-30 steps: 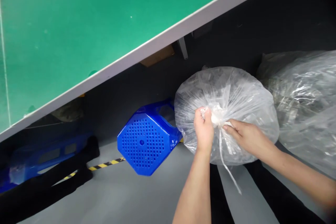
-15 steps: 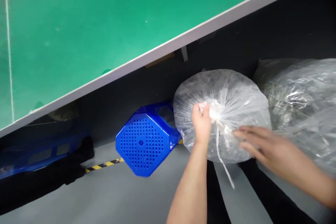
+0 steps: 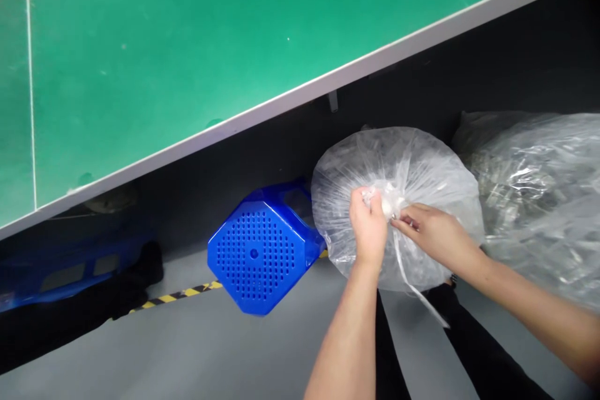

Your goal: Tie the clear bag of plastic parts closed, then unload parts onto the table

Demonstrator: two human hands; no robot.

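A large clear plastic bag (image 3: 435, 169) stands bulging in front of me, its mouth drawn together into a bunched neck. My left hand (image 3: 369, 225) is closed around that gathered neck. From the neck a thin white tie string (image 3: 407, 278) hangs down over the bag's near side. At the top of the string, close beside my left fingers, my right hand (image 3: 434, 234) is closed in a pinch on it. The fingertips partly hide the exact grip.
A blue plastic stool (image 3: 255, 256) is left of the bag. More clear plastic bags (image 3: 539, 200) lie at the right. Beyond runs a green-topped table (image 3: 210, 44) with a pale edge. Another person's dark-clothed leg (image 3: 70, 325) shows at lower left, near striped floor tape (image 3: 187, 292).
My right hand has moved left to the bag's neck, and its spread fingers have closed in a pinch. The string's loose end has swung right. My left hand keeps its grip.
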